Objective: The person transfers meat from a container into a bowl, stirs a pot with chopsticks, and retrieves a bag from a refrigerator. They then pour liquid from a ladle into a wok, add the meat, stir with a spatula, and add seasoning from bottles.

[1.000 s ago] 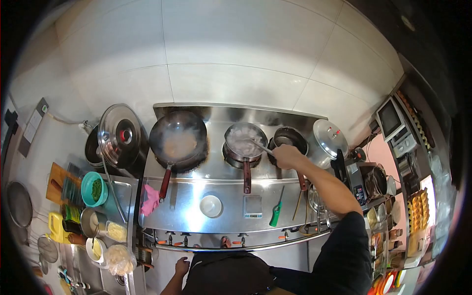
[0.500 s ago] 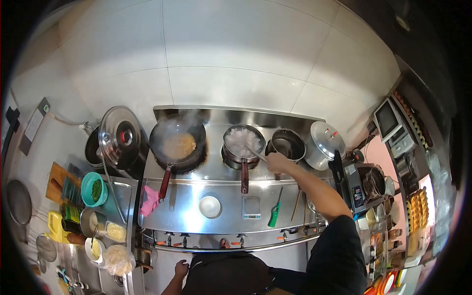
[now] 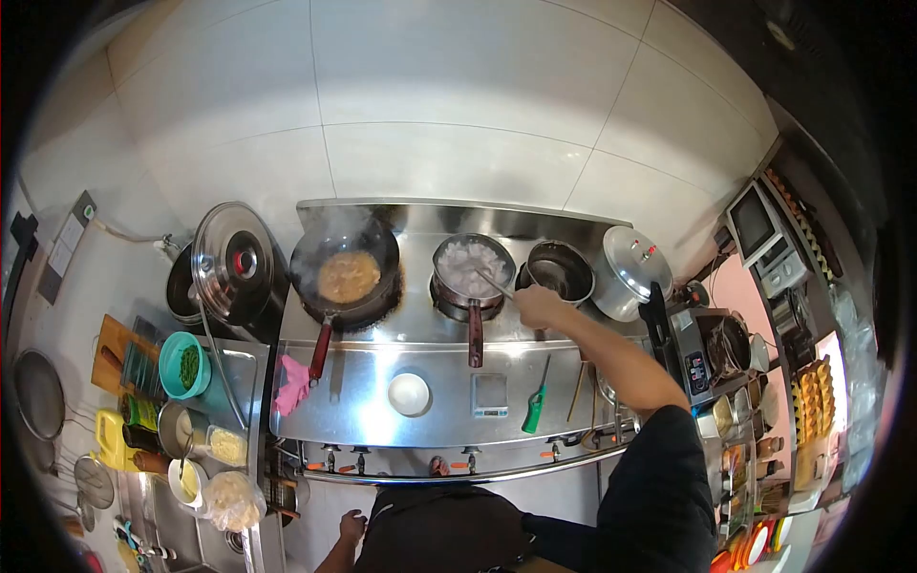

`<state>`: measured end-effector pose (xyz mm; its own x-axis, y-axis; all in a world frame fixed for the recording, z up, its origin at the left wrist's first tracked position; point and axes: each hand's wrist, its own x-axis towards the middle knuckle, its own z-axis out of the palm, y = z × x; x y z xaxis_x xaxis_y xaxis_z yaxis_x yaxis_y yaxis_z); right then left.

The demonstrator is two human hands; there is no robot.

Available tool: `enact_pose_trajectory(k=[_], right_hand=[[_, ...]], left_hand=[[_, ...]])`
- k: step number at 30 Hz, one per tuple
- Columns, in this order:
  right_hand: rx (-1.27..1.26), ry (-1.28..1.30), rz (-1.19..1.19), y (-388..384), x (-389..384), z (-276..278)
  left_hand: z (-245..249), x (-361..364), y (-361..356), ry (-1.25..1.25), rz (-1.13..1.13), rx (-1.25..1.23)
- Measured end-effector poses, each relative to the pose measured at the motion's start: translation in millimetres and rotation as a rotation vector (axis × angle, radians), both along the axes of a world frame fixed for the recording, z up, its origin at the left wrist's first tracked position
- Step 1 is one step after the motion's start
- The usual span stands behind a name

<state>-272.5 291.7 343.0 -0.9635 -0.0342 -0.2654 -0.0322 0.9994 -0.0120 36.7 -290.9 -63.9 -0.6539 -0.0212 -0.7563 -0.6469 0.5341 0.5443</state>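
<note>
My right hand (image 3: 540, 308) is closed around the grey handle of a stirring utensil (image 3: 494, 283). The utensil slants down to the left into the middle saucepan (image 3: 475, 351), and its head is hidden in the contents. Pale, whitish chunks (image 3: 466, 260) fill that pan, whose dark red handle points towards me. Low beside my waist hangs my left hand (image 3: 353, 524), its fingers curled in and nothing visible in them. On the left burner, a steaming dark wok (image 3: 304, 267) holds a bubbling brown liquid (image 3: 348, 278).
A dark pot (image 3: 561, 271) and a lidded pressure cooker (image 3: 634, 272) stand to the right. A white bowl (image 3: 409, 393), a small scale (image 3: 490, 395), a green lighter (image 3: 535, 411) and a pink cloth (image 3: 293, 384) lie along the steel front. A teal bowl of greens (image 3: 184, 365) sits left.
My right hand has shifted slightly left and up with the utensil, and the pale chunks have moved about. Steam over the wok has thinned, showing more brown liquid. My left hand stays low.
</note>
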Motion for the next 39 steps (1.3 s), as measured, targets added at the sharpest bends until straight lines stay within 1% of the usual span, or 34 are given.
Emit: enact_pose_trajectory(k=[2,3,4,5,7,9,10,11,13,14,15,16,18,19,20,23,25,27,30,33,34,36,37,38,39], right_hand=[[0.073,-0.133,-0.006,13,-9,25],[0.064,-0.172,-0.025,13,-10,37],[0.056,-0.21,-0.044,12,-12,52],[0.05,-0.25,-0.063,11,-14,59],[0.006,-0.129,-0.104,7,-16,52],[-0.039,0.002,-0.13,-3,-27,38],[-0.022,0.034,-0.096,-4,-30,23],[-0.003,0.065,-0.065,-4,-30,5],[0.018,0.09,-0.016,2,-23,-5],[0.017,0.086,0.003,4,-18,-2],[0.018,0.081,0.027,7,-15,2],[0.038,0.03,0.059,12,-12,9],[0.077,-0.068,0.121,23,-9,38],[0.071,-0.127,0.102,27,-8,57],[0.063,-0.186,0.082,27,-5,81],[0.1,-0.299,0.065,22,-3,134],[0.131,-0.357,0.072,20,-3,152],[0.145,-0.426,0.085,17,-4,160],[0.07,-0.394,0.075,19,-6,133],[0.012,-0.287,0.044,27,-11,81],[0.028,-0.179,-0.012,26,-8,66],[0.002,-0.1,0.034,38,-3,23],[-0.009,-0.055,0.062,42,-3,12],[-0.027,-0.115,0.009,40,0,24],[-0.042,-0.128,-0.026,31,6,51]], left_hand=[[-20,0,-1,-0.036,0.151,0.068],[-21,0,-2,-0.053,0.227,0.099],[-22,0,1,-0.012,0.288,0.118],[-22,-1,4,-0.019,0.282,0.124],[-21,1,7,-0.043,0.257,0.131],[-1,1,17,-0.025,0.176,0.047],[15,0,21,-0.017,0.131,0.002],[16,-1,19,0.001,0.097,-0.019],[17,0,19,0.033,0.033,-0.056],[6,1,15,0.009,0.105,0.014],[-23,3,4,-0.016,0.181,0.085],[-38,6,-2,-0.042,0.258,0.154],[-40,6,-4,-0.054,0.293,0.146],[-41,4,-3,-0.057,0.309,0.144],[-34,1,1,-0.057,0.29,0.116],[-23,-2,7,-0.083,0.371,0.177],[-19,-5,10,-0.093,0.362,0.168],[-16,-6,15,-0.094,0.344,0.163],[-11,-10,19,-0.081,0.311,0.174],[-8,-8,17,-0.071,0.295,0.172],[-9,-8,16,-0.069,0.281,0.156],[-10,-8,16,-0.081,0.273,0.14],[-11,-9,16,-0.092,0.286,0.139],[-11,-10,15,-0.104,0.306,0.136],[-12,-11,13,-0.084,0.319,0.154]])
